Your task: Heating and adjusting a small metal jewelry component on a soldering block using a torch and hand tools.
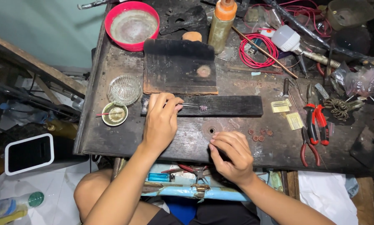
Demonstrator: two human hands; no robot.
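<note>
The left hand [161, 121] pinches thin metal tweezers [190, 105]. The tweezers lie flat and point sideways, away from the hand toward the right. At their tip sits a tiny bead cluster [203, 108], purple-grey and bumpy. It rests on a long dark block [237, 106] that looks burnt and rough. The block runs side to side, just past the left fingers.

The right hand [231, 156] is closer to the body, below the cluster and a bit to its right. Its fingers are curled together, but I cannot tell if they hold something. The left hand is nearer to the cluster.

Just right of the right hand lie small reddish rings [260, 135] on the scratched dark bench [124, 141]. Further right are red pliers [316, 121].
</note>
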